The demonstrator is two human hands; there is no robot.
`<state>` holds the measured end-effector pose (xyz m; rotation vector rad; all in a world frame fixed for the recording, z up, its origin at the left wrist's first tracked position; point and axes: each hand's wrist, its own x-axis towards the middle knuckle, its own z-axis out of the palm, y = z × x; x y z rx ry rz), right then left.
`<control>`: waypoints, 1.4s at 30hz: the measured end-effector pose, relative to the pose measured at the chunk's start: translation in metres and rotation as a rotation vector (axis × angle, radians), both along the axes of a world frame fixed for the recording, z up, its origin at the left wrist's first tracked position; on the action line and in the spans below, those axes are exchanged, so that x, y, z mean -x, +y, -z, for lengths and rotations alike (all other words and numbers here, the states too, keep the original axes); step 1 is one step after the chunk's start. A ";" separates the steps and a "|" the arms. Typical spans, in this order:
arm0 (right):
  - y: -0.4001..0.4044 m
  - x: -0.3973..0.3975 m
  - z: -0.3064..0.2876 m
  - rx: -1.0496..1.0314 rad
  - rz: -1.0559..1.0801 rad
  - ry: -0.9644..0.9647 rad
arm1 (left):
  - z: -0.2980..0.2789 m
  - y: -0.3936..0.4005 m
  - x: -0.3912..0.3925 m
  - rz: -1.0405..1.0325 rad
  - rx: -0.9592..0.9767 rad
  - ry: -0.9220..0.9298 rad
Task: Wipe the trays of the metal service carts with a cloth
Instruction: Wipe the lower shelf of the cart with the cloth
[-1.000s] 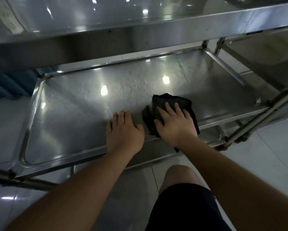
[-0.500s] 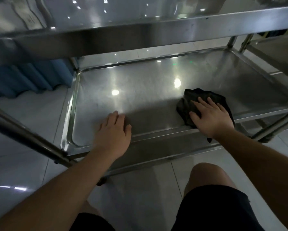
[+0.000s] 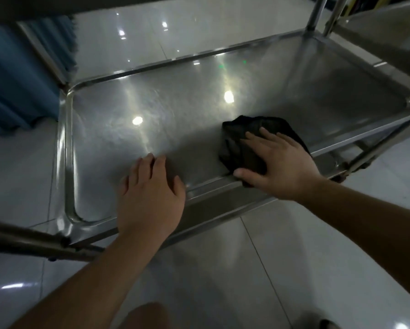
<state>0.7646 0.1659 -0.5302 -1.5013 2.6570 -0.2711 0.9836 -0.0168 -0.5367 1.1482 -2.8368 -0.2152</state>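
Observation:
The lower steel tray (image 3: 199, 108) of a service cart fills the middle of the view. A crumpled black cloth (image 3: 242, 141) lies on it near the front rim, right of centre. My right hand (image 3: 280, 167) presses flat on the cloth with straight fingers, the thumb at the tray's front edge. My left hand (image 3: 149, 200) rests on the front rim, its fingers lying on the tray surface left of the cloth. It holds nothing.
A cart handle bar (image 3: 28, 241) crosses the lower left. Blue pleated fabric (image 3: 16, 74) hangs at the far left. Upright posts (image 3: 315, 13) and part of another cart (image 3: 389, 27) stand at the back right. Glossy tiled floor (image 3: 282, 269) surrounds the cart.
The view has dropped below the upper shelf, which has left the frame. Both hands stay on the tray's front edge, the right hand still pressing the cloth.

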 end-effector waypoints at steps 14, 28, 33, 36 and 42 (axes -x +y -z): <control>-0.015 -0.039 0.040 0.653 -0.579 0.328 | 0.002 0.003 0.000 -0.039 0.034 0.103; 0.012 -0.075 0.132 0.350 -0.886 0.096 | 0.033 0.053 -0.066 0.062 0.150 0.457; -0.016 -0.070 0.185 0.206 -0.777 0.077 | 0.073 0.064 -0.118 0.163 0.175 0.442; -0.030 -0.069 0.202 0.161 -0.733 0.032 | 0.117 0.058 -0.145 0.167 0.076 0.247; -0.085 -0.081 0.206 0.118 -0.601 -0.064 | 0.179 0.021 -0.171 -0.320 -0.427 0.008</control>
